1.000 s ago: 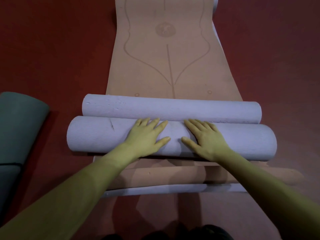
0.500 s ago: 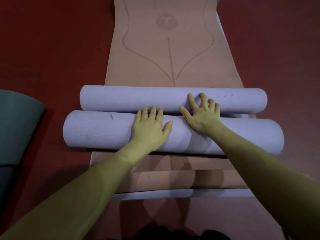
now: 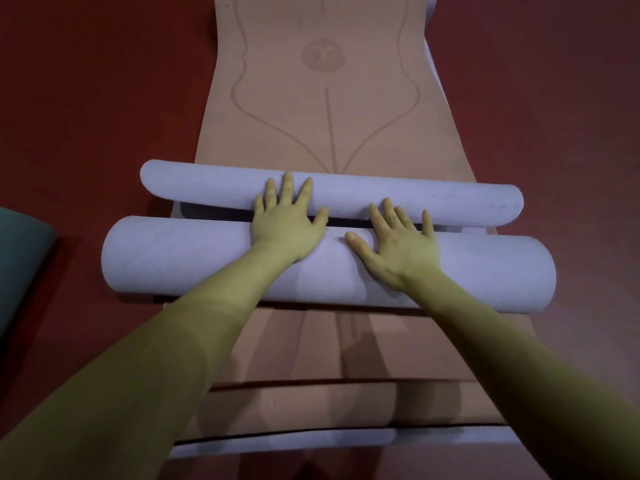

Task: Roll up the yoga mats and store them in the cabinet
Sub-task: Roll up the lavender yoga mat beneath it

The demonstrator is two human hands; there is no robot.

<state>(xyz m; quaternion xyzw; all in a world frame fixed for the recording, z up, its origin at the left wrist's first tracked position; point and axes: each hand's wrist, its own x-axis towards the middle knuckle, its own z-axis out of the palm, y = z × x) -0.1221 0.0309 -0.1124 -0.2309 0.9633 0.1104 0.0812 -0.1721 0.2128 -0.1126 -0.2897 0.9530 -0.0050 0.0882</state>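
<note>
A tan yoga mat [image 3: 325, 98] with a line pattern lies flat on the red floor and runs away from me. Two lavender rolls lie across it: a thick near roll [image 3: 180, 261] and a thinner far roll [image 3: 433, 202]. My left hand [image 3: 284, 220] rests flat with the palm on the near roll and the fingers reaching onto the far roll. My right hand [image 3: 401, 244] lies flat on the near roll, fingertips at the gap between the rolls. Neither hand grips anything. Near me the mat's tan and lavender layers [image 3: 329, 431] lie folded.
A grey-green mat or cushion [image 3: 20, 265] lies on the red floor [image 3: 86, 98] at the left edge. The floor runs on both sides of the mats. No cabinet is in view.
Both hands have slid forward over the near roll. The left hand's fingers now reach the far roll; the right hand has drawn back from it. The rolls have moved away from me.
</note>
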